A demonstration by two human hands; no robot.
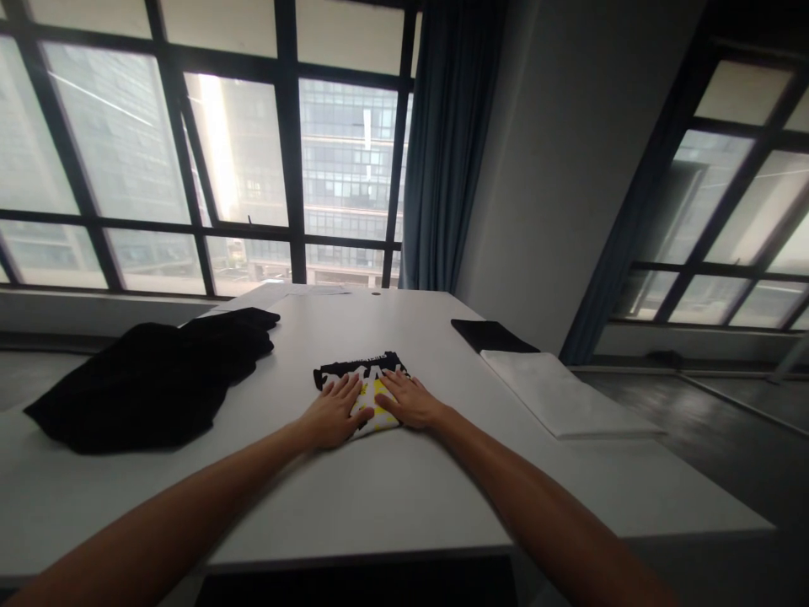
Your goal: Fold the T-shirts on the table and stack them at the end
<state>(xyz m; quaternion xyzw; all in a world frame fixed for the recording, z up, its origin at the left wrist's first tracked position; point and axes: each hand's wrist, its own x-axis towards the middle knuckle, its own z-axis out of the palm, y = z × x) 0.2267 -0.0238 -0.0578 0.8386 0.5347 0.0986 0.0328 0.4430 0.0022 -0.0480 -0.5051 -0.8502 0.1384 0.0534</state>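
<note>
A small folded garment (pixel 361 369), black with white and yellow print, lies in the middle of a white table (pixel 392 480). My left hand (pixel 333 411) rests flat on its near left part, fingers spread. My right hand (pixel 409 399) presses flat on its near right part, fingers apart. Both palms face down and neither hand grips anything. The garment's near half is mostly hidden under my hands.
A heap of black clothes (pixel 152 384) lies at the table's left. A folded white cloth (pixel 562 392) and a folded black one (pixel 490 335) lie along the right edge. Papers (pixel 309 291) sit at the far edge, by large windows.
</note>
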